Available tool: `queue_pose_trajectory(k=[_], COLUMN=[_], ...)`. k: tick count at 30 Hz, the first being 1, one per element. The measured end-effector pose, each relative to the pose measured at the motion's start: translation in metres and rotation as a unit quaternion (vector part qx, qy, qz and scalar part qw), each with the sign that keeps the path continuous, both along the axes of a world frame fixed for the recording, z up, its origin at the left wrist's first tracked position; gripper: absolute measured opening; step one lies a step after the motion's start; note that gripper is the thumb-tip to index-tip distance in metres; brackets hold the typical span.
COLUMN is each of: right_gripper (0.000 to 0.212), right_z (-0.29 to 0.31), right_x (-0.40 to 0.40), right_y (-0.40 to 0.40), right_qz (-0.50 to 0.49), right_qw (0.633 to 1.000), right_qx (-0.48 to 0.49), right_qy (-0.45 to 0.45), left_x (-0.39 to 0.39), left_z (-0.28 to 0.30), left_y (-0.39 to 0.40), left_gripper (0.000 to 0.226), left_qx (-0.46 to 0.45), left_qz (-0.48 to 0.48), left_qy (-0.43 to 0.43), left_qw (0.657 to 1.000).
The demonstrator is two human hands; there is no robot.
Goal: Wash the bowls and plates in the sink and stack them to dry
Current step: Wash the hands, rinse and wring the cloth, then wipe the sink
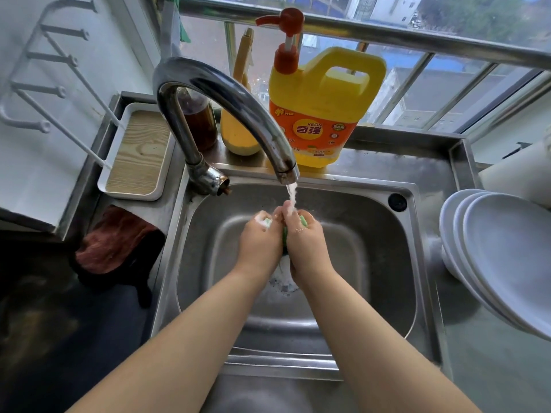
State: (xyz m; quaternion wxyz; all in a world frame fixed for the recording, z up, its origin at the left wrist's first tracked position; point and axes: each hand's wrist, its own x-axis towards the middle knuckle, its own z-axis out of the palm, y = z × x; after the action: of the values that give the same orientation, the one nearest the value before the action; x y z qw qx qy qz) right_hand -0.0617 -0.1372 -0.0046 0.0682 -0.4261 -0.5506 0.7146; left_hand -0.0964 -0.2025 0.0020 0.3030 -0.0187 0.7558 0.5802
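Over the steel sink point(387, 263), my left hand point(259, 239) and my right hand point(304, 242) squeeze a green sponge point(303, 221) between them, fingers curled round it, with foam on the left fingers. Water runs from the curved faucet point(226, 93) onto my right fingers. Most of the sponge is hidden inside my hands. White plates point(501, 257) lean in a stack on the counter right of the sink. No dish lies in the basin.
A yellow detergent jug point(322, 108) with a red pump stands behind the sink, next to a dark bottle point(199, 120). A wood-lined tray point(137, 150) and a reddish cloth point(116, 239) lie to the left. A barred window runs along the back.
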Motion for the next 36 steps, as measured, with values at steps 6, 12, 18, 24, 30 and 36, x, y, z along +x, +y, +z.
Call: queue_pose_trajectory(k=[6,12,18,24,30,36], right_gripper=[0.042,0.042,0.026,0.022,0.043,0.032], right_z=[-0.003,-0.003,-0.006,0.0,0.01,-0.002], right_x=[-0.008,-0.01,0.0,0.013,0.017,0.015], right_y=[0.0,0.003,0.018,0.036,0.033,0.018], right_qz=[0.002,-0.003,0.048,0.116,0.103,0.088], right_qw=[0.999,0.996,0.992,0.982,0.99,0.975], right_qx=[0.05,0.084,0.119,0.146,-0.014,0.19], right_qy=[-0.006,-0.012,0.005,-0.031,-0.094,-0.071], left_x=[-0.003,-0.003,-0.014,-0.026,-0.014,-0.007], left_z=[0.001,-0.002,-0.007,-0.011,-0.008,-0.012], left_y=[0.001,0.002,-0.004,-0.012,-0.011,0.011], left_gripper=[0.061,0.042,0.03,0.04,0.037,0.028], left_qx=[0.024,0.0,0.026,0.053,0.009,-0.055], left_qz=[0.007,0.016,-0.038,-0.017,-0.085,-0.081], left_qy=[0.039,0.072,-0.053,-0.233,-0.027,0.115], left_qw=[0.999,0.997,0.998,0.971,0.996,0.989])
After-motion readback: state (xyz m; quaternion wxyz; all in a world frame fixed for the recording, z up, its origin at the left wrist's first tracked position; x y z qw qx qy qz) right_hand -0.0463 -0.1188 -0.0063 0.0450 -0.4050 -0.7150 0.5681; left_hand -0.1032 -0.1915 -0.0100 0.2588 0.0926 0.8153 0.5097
